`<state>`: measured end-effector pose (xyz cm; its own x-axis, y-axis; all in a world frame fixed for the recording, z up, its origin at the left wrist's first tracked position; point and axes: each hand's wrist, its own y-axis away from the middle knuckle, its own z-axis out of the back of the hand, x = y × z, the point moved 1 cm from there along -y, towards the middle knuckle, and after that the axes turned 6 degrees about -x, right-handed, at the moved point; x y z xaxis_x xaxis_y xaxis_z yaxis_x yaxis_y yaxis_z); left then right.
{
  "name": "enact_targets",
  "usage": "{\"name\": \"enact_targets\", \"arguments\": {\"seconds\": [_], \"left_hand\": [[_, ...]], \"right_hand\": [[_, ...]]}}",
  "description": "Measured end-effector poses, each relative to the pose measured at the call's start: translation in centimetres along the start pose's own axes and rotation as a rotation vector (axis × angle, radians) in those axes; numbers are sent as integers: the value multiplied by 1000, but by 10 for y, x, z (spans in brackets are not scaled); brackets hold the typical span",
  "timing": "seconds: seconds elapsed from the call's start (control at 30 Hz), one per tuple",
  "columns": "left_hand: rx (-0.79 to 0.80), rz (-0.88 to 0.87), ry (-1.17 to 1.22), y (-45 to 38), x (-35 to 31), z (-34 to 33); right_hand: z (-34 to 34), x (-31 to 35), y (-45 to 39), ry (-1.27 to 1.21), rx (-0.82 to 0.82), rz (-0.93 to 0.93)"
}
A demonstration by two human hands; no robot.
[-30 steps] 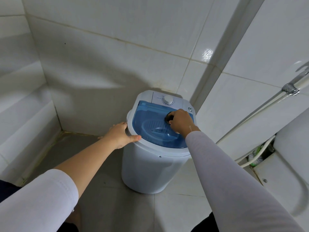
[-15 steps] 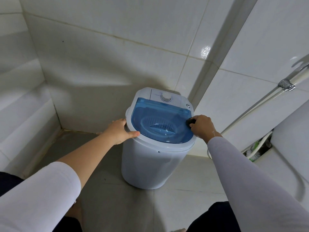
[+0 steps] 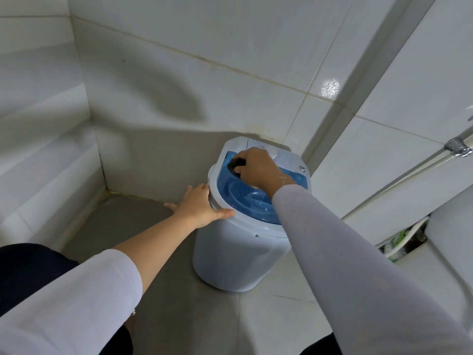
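At frame centre, the right hand is gripping a dark pad in curled fingers against the washer's blue lid, while the left hand, fingers extended, is pressing against the rim.

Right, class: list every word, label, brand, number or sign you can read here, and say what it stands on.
No text can be read.
White control panel of the small white plastic washing machine with the blue see-through lid: any print is too small and blurred to read; the right hand, gripping a dark pad, hides part of it.
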<state>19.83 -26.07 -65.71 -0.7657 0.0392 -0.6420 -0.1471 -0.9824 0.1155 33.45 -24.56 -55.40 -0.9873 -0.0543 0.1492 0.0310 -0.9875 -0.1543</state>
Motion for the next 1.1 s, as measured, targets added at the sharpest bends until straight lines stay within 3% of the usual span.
{"name": "enact_targets", "arguments": {"seconds": [0.2, 0.5, 1.1], "left_hand": [[-2, 29, -2, 4, -3, -2], [-3, 20, 12, 6, -5, -1], [-58, -5, 5, 12, -8, -2]], "right_hand": [[-36, 30, -8, 15, 44, 77], [-45, 14, -1, 135, 25, 59], [-12, -92, 58, 117, -33, -330]]}}
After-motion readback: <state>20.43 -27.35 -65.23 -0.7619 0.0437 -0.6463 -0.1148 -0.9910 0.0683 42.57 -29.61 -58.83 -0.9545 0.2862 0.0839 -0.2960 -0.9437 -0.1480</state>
